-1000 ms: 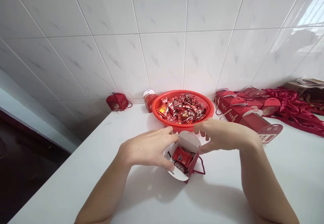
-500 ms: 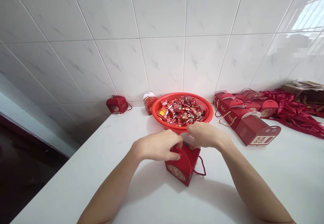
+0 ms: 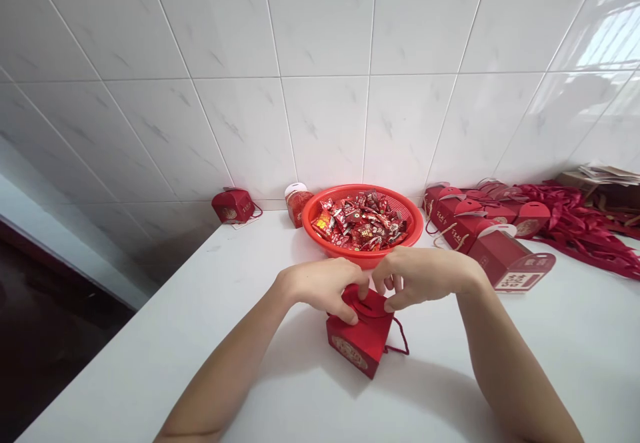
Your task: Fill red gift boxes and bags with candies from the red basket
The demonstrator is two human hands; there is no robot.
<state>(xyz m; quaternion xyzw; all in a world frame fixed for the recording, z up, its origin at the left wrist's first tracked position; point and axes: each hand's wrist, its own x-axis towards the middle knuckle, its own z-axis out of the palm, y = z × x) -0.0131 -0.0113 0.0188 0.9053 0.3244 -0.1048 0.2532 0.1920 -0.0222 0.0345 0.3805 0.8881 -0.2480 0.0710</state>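
Observation:
A small red gift box (image 3: 361, 339) with a gold round print stands on the white table, its rounded top flaps folded down over one another. A dark red cord handle (image 3: 400, 337) hangs at its right side. My left hand (image 3: 330, 286) grips the box's top from the left, thumb on the near side of the lid and fingers at the flap. My right hand (image 3: 425, 276) has its fingers curled at the lid's far right, with the thumb touching the flap's edge. Just behind the hands sits a red plastic basket (image 3: 330, 251) of wrapped candies (image 3: 363, 221).
Several red boxes (image 3: 463, 226) stand in rows at the right, beside a heap of dark red ribbon or bags (image 3: 565, 219). One closed box (image 3: 234, 205) is at the back left corner; another (image 3: 298, 206) stands beside the basket. A tiled wall (image 3: 325, 129) borders the table (image 3: 240, 256).
The pale-sided flap that stood up on the box has been folded down onto its top. My right hand has moved slightly right and turned, with its fingers farther from the thumb.

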